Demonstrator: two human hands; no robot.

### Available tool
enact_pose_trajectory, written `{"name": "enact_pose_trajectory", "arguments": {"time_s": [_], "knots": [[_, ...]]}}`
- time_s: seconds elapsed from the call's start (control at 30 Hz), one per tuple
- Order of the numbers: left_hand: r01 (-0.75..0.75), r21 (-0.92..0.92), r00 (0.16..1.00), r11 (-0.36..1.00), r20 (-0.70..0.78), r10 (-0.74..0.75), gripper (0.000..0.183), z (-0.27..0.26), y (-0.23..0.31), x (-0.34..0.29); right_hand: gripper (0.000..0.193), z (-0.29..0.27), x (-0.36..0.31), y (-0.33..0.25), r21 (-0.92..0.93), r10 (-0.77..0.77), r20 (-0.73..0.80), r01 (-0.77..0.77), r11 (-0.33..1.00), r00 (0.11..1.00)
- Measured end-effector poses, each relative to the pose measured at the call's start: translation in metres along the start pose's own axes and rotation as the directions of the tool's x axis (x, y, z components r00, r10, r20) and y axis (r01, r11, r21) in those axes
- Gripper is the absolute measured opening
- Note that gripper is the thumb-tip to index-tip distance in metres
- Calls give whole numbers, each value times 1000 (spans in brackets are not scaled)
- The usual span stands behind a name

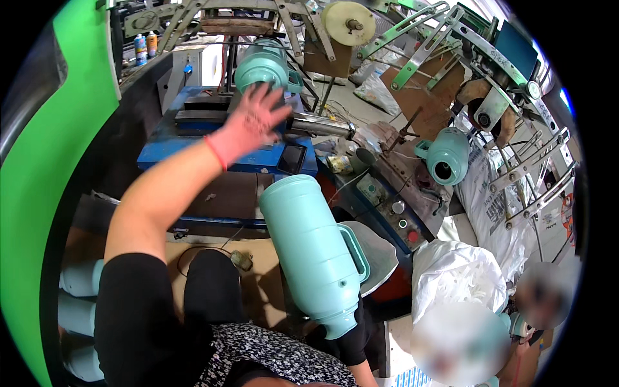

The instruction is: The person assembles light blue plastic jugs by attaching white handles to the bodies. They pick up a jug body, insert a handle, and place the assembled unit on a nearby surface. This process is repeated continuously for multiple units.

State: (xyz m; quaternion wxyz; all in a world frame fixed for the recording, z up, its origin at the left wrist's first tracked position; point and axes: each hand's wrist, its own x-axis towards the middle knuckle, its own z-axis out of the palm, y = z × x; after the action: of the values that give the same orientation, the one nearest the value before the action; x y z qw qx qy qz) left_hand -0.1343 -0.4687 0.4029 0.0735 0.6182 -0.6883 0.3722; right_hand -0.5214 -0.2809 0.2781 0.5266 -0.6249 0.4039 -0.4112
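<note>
My left hand [248, 126], in a pink-red glove, reaches forward with its fingers spread. Just beyond it a teal thermos flask body [261, 64] with a side handle sits at the blue machine [158, 145]; whether the fingertips touch it I cannot tell. Close in front of me is a larger-looking teal thermos flask body [309, 242], tilted, its narrow neck towards me and its handle on the right. Below that neck a dark sleeve and part of my right forearm [364, 374] show, but my right hand is not visible.
Another teal flask body [448, 158] is at the linkage machine on the right. A control box [393, 213] with buttons stands before it. A white sack [458, 274] sits at right, near a blurred person [541, 297]. Several pale flask bodies [77, 319] are stacked at lower left.
</note>
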Motion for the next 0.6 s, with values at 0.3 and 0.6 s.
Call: {"name": "enact_pose_trajectory", "arguments": {"time_s": [0.3,0.6], "knots": [[-22,-270,924,963,-374,-84,55,-54,-39,-95,47,-4,76,22,558,132,-38,-89,825,991],[392,-472,650,790,-465,-601,64,-120,-37,-325,44,193,325,-70,367,-421,127,352,861,898]]}}
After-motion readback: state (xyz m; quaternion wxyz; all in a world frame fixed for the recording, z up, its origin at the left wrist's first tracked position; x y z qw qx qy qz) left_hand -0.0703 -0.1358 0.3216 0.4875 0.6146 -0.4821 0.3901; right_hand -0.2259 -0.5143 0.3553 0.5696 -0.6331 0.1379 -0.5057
